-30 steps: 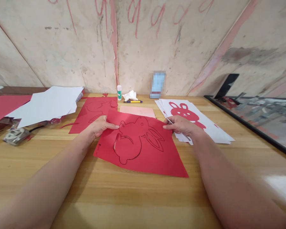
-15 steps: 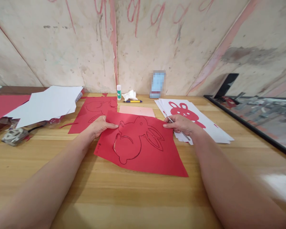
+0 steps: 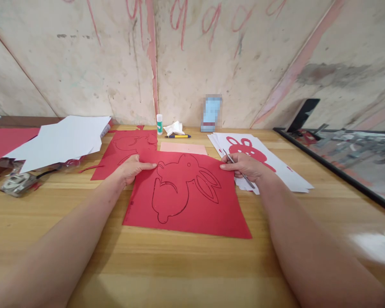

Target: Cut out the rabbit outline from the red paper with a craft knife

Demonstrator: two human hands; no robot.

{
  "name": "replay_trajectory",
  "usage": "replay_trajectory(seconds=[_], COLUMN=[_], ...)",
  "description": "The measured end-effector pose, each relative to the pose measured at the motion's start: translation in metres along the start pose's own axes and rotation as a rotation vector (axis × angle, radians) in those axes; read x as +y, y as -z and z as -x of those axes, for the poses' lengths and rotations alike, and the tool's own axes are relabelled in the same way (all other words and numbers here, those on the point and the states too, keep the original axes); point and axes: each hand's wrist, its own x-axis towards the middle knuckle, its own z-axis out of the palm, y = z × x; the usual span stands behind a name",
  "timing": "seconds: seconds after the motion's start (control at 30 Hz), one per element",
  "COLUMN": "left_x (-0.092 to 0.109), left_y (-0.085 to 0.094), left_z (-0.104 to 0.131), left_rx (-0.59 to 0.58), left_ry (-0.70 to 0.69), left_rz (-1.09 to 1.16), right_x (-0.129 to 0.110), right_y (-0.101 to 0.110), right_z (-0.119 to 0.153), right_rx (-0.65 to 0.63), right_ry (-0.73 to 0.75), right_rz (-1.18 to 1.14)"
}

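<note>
A red paper sheet [image 3: 171, 179] with a dark rabbit outline lies in front of me, its lines partly cut through. My left hand [image 3: 133, 169] pinches its upper left edge, thumb on top. At the upper right corner, my right hand [image 3: 242, 167] pinches the sheet between thumb and fingers. A slim silver craft knife [image 3: 248, 181] is also tucked in that hand, slanting across the fingers; its tip is too small to make out. Beneath the right hand are white sheets [image 3: 288, 179] with a red paper rabbit [image 3: 248, 149] on top.
Another outlined red sheet [image 3: 105, 164] lies behind my left hand. Further left are white papers [image 3: 57, 139] and a tape dispenser [image 3: 17, 184]. A pink pad [image 3: 182, 148], pen [image 3: 178, 136], glue stick [image 3: 159, 124], crumpled tissue [image 3: 174, 128] and blurred phone [image 3: 211, 113] stand or lie toward the wall.
The red sheet's lower left corner has dropped and spread flatter toward the table. The raised gap along the rabbit's cut back has closed. Both hands keep their hold, the left slightly lower.
</note>
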Motion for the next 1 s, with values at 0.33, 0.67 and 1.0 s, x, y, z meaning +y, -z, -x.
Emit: replay_trajectory(seconds=[0.33,0.67,1.0], left_x=[-0.0002,-0.0004,0.0053], left_y=[-0.0008,0.0026,0.008], left_z=[0.0003,-0.0003,0.0015], left_rx=[-0.012,-0.104,-0.167], left_ry=[-0.011,-0.031,0.017], left_rz=[-0.007,-0.062,-0.113], right_x=[0.0003,0.0037,0.0015], right_y=[0.0019,0.0041,0.0028], right_z=[-0.0013,-0.0034,-0.0056], right_rx=[0.005,0.047,0.204], right_ry=[-0.019,-0.001,-0.018], right_rz=[0.032,0.019,-0.063])
